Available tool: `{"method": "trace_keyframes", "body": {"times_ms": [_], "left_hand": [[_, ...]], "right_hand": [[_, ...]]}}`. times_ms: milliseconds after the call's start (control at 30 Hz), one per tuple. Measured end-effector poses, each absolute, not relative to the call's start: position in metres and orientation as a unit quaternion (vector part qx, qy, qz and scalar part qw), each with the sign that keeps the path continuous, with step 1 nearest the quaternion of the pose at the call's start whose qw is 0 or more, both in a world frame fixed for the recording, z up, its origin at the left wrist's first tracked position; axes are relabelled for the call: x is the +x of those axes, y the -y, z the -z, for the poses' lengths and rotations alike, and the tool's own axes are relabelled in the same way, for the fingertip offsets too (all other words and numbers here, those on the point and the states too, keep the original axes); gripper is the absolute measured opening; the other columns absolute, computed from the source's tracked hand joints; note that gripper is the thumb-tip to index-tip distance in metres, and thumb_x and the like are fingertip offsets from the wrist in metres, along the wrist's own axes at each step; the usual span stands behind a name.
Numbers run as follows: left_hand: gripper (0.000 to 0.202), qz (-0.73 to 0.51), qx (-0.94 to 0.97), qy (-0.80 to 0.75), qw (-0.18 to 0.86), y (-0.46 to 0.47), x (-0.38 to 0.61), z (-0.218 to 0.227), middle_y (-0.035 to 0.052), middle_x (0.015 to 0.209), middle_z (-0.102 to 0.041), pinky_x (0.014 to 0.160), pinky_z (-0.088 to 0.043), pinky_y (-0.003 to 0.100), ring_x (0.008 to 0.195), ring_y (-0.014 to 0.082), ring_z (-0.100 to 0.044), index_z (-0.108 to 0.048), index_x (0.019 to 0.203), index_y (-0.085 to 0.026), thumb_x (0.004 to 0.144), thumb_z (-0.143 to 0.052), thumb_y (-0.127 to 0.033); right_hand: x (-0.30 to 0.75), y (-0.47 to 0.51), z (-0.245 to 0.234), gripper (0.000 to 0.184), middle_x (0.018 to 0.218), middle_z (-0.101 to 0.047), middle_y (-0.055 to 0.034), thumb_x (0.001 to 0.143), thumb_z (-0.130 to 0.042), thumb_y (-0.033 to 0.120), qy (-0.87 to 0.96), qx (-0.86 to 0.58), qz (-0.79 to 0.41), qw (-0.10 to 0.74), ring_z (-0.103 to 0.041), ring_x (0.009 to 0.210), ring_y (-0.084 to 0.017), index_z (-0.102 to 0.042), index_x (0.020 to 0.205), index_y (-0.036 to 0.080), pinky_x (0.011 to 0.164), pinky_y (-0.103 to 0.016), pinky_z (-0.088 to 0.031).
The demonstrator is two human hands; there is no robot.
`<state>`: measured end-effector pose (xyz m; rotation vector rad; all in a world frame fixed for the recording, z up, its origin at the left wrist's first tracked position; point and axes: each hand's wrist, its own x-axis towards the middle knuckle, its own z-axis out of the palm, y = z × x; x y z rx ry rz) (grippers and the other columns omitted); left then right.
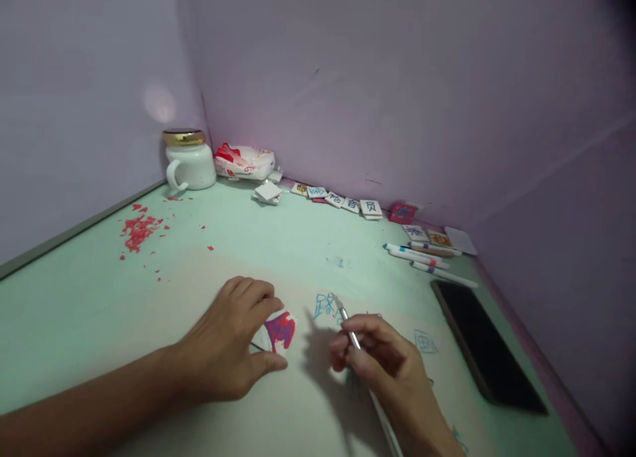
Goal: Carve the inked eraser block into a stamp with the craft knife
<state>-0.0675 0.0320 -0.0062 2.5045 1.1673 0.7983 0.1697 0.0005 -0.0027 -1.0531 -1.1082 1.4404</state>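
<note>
My left hand [231, 341] pinches a small white piece [281, 330], coloured red and purple on its right part, between thumb and forefinger at the table surface. Part of that piece is hidden behind the fingers. To its right, my right hand [380, 357] grips a slim silver craft knife [350, 326] like a pen, its tip pointing up and away from me. The tip is apart from the piece, over blue characters [325, 305] written on the tabletop.
Red shavings [139, 230] lie at the left. A lidded white mug [191, 165] and a soft packet [246, 162] stand in the back corner. Character tiles [351, 204] line the wall. Several markers [417, 254] and a dark phone [487, 344] lie at the right.
</note>
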Motion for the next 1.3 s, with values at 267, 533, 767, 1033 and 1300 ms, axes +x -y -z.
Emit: {"method": "trace_keyframes", "body": {"times_ms": [267, 533, 767, 1033, 1300], "left_hand": [[0.035, -0.244, 0.876, -0.410, 0.069, -0.025, -0.067, 0.002, 0.0076, 0.095, -0.058, 0.080, -0.038, 0.045, 0.085, 0.0275, -0.051, -0.056, 0.098, -0.017, 0.072, -0.075, -0.030], [0.027, -0.258, 0.882, -0.390, 0.061, -0.021, -0.064, 0.000, 0.0086, 0.095, -0.057, 0.079, -0.039, 0.046, 0.084, 0.0272, -0.050, -0.056, 0.100, -0.017, 0.076, -0.067, -0.024], [0.023, -0.268, 0.882, -0.383, 0.058, -0.020, -0.063, 0.001, 0.0092, 0.094, -0.058, 0.079, -0.039, 0.047, 0.084, 0.0271, -0.051, -0.056, 0.100, -0.016, 0.079, -0.063, -0.024], [0.022, -0.267, 0.882, -0.386, 0.048, -0.021, -0.062, 0.001, 0.0102, 0.095, -0.061, 0.082, -0.041, 0.048, 0.086, 0.0279, -0.054, -0.057, 0.098, -0.016, 0.080, -0.063, -0.027], [0.023, -0.258, 0.887, -0.380, 0.048, -0.023, -0.064, 0.003, 0.0096, 0.094, -0.061, 0.081, -0.040, 0.046, 0.085, 0.0274, -0.054, -0.056, 0.099, -0.017, 0.080, -0.064, -0.029]], "right_hand": [[0.162, 0.009, -0.005, 0.020, 0.078, -0.070, -0.0024, 0.095, -0.041, 0.029, 0.698, -0.561, -0.308, 0.320, -0.064, 0.065, -0.016, -0.060, 0.101, 0.023, 0.061, -0.028, -0.047], [0.146, 0.010, 0.002, 0.029, 0.075, -0.067, -0.0050, 0.084, -0.041, 0.015, 0.776, -0.558, -0.071, 0.285, -0.067, 0.063, -0.023, -0.068, 0.092, 0.021, 0.048, -0.030, -0.048], [0.142, 0.013, 0.005, 0.025, 0.075, -0.065, -0.0042, 0.089, -0.045, 0.020, 0.757, -0.564, -0.085, 0.320, -0.064, 0.061, -0.018, -0.070, 0.089, 0.022, 0.050, -0.026, -0.045], [0.139, 0.012, 0.006, 0.023, 0.073, -0.064, -0.0018, 0.092, -0.047, 0.025, 0.742, -0.589, -0.092, 0.306, -0.062, 0.061, -0.018, -0.069, 0.086, 0.022, 0.050, -0.026, -0.039], [0.139, 0.011, 0.004, 0.024, 0.073, -0.065, -0.0016, 0.093, -0.045, 0.023, 0.752, -0.587, -0.068, 0.291, -0.062, 0.067, -0.021, -0.067, 0.083, 0.022, 0.052, -0.027, -0.036]]}}
